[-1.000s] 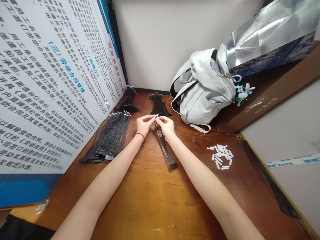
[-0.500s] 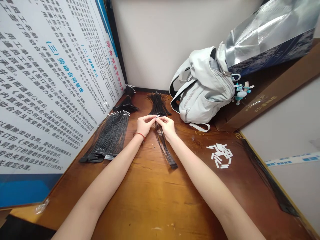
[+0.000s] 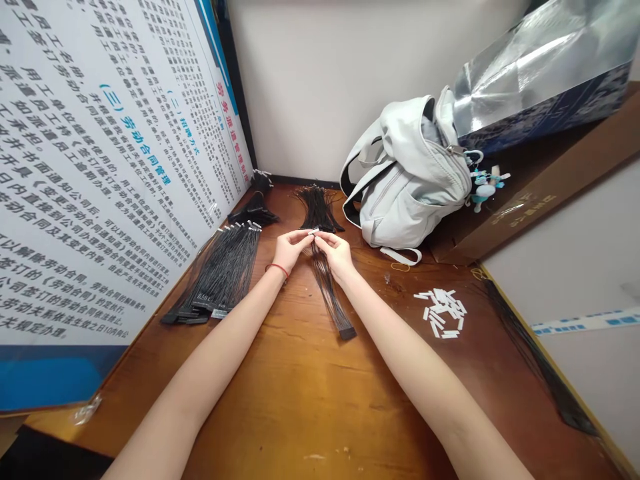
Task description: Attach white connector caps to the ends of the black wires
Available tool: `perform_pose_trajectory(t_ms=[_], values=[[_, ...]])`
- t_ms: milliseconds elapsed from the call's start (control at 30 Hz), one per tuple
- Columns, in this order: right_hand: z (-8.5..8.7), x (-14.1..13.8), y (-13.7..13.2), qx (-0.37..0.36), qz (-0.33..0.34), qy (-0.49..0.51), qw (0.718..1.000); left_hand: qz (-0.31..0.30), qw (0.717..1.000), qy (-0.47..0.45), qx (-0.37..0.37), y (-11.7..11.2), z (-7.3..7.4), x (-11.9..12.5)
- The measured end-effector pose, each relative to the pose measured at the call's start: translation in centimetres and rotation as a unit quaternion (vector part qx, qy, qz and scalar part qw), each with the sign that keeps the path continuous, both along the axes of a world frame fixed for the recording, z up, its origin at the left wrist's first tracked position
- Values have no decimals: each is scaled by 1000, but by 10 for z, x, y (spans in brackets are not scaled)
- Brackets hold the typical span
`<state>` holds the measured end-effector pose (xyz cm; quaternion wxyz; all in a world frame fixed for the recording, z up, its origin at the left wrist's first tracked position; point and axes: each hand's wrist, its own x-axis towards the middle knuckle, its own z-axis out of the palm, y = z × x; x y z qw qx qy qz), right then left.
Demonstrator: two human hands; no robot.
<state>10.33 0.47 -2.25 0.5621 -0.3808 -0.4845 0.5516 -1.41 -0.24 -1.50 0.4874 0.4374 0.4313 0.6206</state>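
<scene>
both arms [image 3: 400, 340] extend forward, left hand [image 3: 293, 249] and right hand [image 3: 335, 252] pinching close together

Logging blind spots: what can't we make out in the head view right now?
White piece, head view: small, partly covered by fingers; its join with the black cable can't be told.
Arms, head view: upper parts cut off by bottom edge.
Backpack, head view: fabric hides most of the inside.
Gold print on brown box, head view: too small.

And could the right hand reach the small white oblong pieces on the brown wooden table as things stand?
Probably yes: no obstacle shows between the right hand and the small white oblong pieces, though its grip is occupied with a white tip by thin black wires.
</scene>
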Motion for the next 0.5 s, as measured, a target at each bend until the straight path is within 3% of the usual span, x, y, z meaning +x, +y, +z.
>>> perform_pose_trajectory(t_ms=[133, 233, 400, 500], values=[[2, -1, -2, 43, -40, -41, 997, -3, 999, -28, -16, -1, 3, -1], [12, 2, -13, 106, -57, -125, 985, 8, 998, -64, -21, -1, 4, -1], [25, 31, -66, 180, 31, -339, 923, 51, 993, -103, -29, 3, 1, -3], [25, 52, -106, 192, 92, -406, 889, 93, 991, -89, -29, 5, -1, -3]])
